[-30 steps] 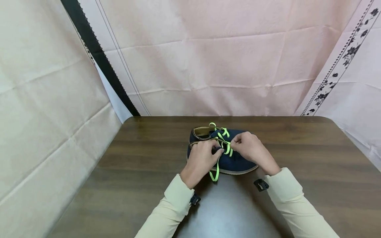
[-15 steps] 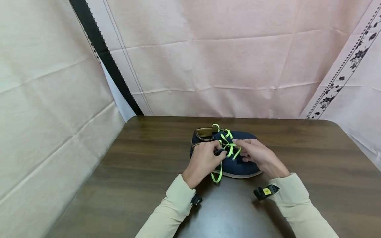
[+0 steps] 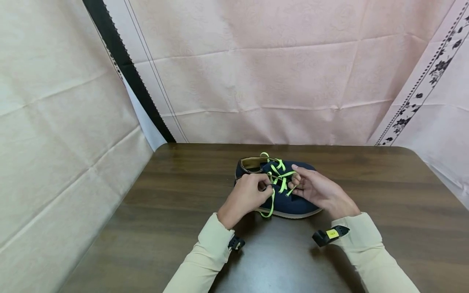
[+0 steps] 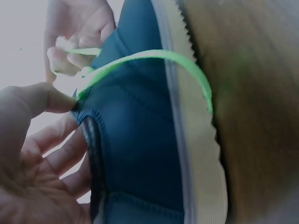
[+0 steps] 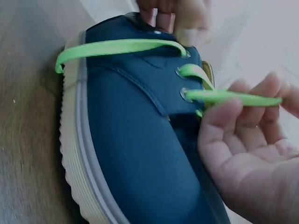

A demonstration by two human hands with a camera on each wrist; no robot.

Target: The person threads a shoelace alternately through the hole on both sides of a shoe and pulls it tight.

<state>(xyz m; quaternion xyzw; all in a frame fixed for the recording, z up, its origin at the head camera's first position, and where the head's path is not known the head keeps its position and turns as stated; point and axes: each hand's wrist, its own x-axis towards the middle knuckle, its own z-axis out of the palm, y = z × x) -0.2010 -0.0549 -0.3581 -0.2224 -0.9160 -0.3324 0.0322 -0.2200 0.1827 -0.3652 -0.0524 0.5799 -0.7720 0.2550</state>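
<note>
A navy blue shoe (image 3: 294,206) with a pale ribbed sole stands on the table, its toe to the right. Bright green shoelace (image 3: 283,185) runs through its eyelets. My left hand (image 3: 244,196) pinches the upper corner of the shoe's near lacing flap, thumb outside and fingers behind it, as the left wrist view shows. From the top eyelet one lace end (image 4: 154,54) hangs over the side of the shoe (image 4: 135,116). My right hand (image 3: 321,191) holds a stretch of lace (image 5: 233,97), drawn up from the third eyelet across its curled fingers.
The brown wooden table (image 3: 176,211) reaches out on both sides of the shoe. Pale cloth (image 3: 256,81) hangs behind its far edge and along the left. A black device (image 3: 331,235) sits on the right wrist, another (image 3: 236,243) on the left.
My right hand has drawn back to the right and turned its palm inward, pulling the lace outward. My left hand has stayed at the flap, shifting slightly.
</note>
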